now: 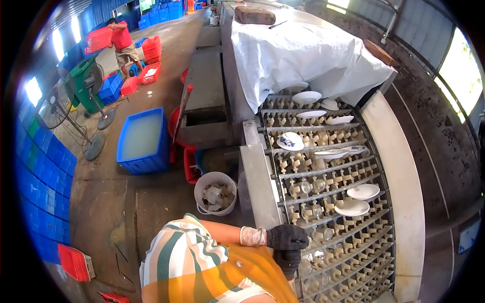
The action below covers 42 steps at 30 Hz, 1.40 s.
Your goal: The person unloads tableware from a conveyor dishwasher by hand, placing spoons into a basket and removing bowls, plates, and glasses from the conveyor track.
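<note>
My left hand (289, 237), in a dark knit glove with a pale cuff at the wrist, is closed at the near-left edge of the peg conveyor (348, 227). Whatever its curled fingers may hold is hidden. Just below and against it is my right hand (288, 260), also dark-gloved; its fingers are mostly covered. Clear glasses (321, 234) lie among the pegs beside my hands. Farther up the belt rest a white oval dish (352, 207), a white plate (363, 191), a blue-patterned bowl (290, 141) and several more white dishes.
White sheeting (298, 55) hangs over the machine's far end, with a brick (255, 15) on top. A bucket of broken pieces (216, 194) stands left of the machine. Beyond are a water-filled blue tub (143, 134), standing fans (91, 78) and a person (123, 43) holding a red basket.
</note>
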Tool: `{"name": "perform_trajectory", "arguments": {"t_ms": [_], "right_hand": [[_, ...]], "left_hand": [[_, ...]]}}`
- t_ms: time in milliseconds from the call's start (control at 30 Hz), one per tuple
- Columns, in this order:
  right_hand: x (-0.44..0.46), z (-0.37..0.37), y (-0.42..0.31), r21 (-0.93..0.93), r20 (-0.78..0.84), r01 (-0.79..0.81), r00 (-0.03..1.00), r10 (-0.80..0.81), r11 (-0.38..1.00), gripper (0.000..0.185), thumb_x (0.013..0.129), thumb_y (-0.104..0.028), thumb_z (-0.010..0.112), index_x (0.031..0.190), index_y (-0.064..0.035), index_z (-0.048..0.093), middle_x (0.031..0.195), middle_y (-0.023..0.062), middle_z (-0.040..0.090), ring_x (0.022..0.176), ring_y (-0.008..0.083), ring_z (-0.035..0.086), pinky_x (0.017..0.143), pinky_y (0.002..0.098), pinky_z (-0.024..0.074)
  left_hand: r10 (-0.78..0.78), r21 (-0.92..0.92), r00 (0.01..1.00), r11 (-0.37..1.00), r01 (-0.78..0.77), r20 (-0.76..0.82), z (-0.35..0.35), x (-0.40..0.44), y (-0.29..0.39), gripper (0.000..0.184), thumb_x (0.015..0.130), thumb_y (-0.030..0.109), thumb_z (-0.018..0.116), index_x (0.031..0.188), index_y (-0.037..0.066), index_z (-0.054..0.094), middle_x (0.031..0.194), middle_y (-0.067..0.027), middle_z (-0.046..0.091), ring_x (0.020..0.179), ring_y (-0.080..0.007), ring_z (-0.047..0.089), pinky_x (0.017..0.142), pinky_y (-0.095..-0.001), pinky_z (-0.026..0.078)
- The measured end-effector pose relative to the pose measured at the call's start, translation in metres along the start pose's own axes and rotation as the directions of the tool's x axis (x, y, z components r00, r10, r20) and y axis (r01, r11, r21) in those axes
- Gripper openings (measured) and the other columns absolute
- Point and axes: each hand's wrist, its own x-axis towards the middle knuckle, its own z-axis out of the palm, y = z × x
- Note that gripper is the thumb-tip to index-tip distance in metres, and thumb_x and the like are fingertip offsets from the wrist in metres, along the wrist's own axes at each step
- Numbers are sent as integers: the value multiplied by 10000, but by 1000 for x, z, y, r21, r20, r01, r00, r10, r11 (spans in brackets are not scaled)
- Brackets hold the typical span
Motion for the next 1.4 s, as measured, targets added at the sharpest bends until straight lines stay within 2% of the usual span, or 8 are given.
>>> {"name": "perform_trajectory", "arguments": {"t_ms": [400,533,633,700,733,767,900,1400], "right_hand": [[-19,-11,-1,48,11,38,999,-38,998,309,973,-175,461,1229,-14,527,1200,102,575,1158,187,494,987,295,400],[-26,-12,1,129,19,39,999,-42,991,318,979,-178,452,1242,-14,524,1214,101,573,1177,183,487,1002,291,394],[-31,-9,21,279,74,-192,981,178,941,331,997,-185,398,1261,-17,507,1211,102,569,1173,166,483,990,268,395],[-39,-10,26,323,106,-269,963,248,907,336,1004,-187,380,1267,-18,502,1210,103,568,1172,160,482,986,260,395],[-43,-10,27,74,-4,-169,985,170,983,255,918,-125,514,1155,-45,562,1091,79,601,1026,149,545,845,260,437],[-47,-9,28,-190,-92,-79,994,63,979,212,833,-62,647,1044,-72,622,972,55,634,880,137,609,704,261,479],[-46,-14,12,-236,-141,-23,990,-11,972,185,820,-73,666,1002,-80,634,926,38,643,818,129,616,673,265,481],[-67,-41,7,-69,-81,-10,997,4,998,221,849,-85,621,1068,-77,594,1007,39,607,896,134,582,740,267,456]], "left_hand": [[-3,2,999,1000,4,-34,14,-2,13,182,849,233,623,920,69,660,902,-117,622,857,-308,599,756,-380,484],[-1,-18,998,1000,0,-56,19,-3,21,183,842,235,628,918,72,664,894,-115,627,850,-307,604,751,-379,489],[-20,-8,999,1000,20,-50,20,-2,25,195,845,245,624,922,70,661,896,-118,625,856,-308,604,760,-382,488],[-29,-17,998,999,28,-51,22,-3,28,200,849,249,621,923,68,659,900,-121,625,861,-308,606,763,-382,488],[-31,-29,999,999,30,-42,23,-3,29,204,852,253,617,925,67,658,904,-125,625,866,-308,607,767,-382,488],[-32,-28,999,999,31,-43,24,-4,29,204,852,253,617,925,67,658,904,-125,625,866,-308,607,767,-382,488],[-16,-17,999,1000,15,-52,34,-6,24,217,858,257,612,924,55,654,911,-128,626,879,-309,609,776,-384,487],[-28,-9,997,1000,27,-73,56,-13,36,212,847,261,640,917,63,665,928,-126,636,894,-306,613,791,-383,487]]}}
